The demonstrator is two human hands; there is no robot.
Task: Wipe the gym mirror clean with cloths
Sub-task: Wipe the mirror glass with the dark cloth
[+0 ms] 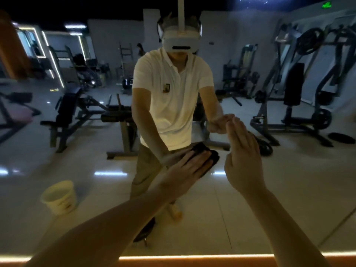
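The gym mirror (96, 189) fills the view in front of me. My left hand (185, 170) lies flat, fingers straight, pressing a dark cloth (211, 153) against the glass near the middle. My right hand (242, 160) is held up just right of the cloth with straight fingers, its fingertips touching the mirror and holding nothing. Both hands show again as reflections in the glass.
The mirror reflects a person in a white shirt with a headset, weight benches and gym machines. A pale bucket (59, 197) appears reflected at the lower left. A lit orange strip (192, 257) runs along the mirror's bottom edge.
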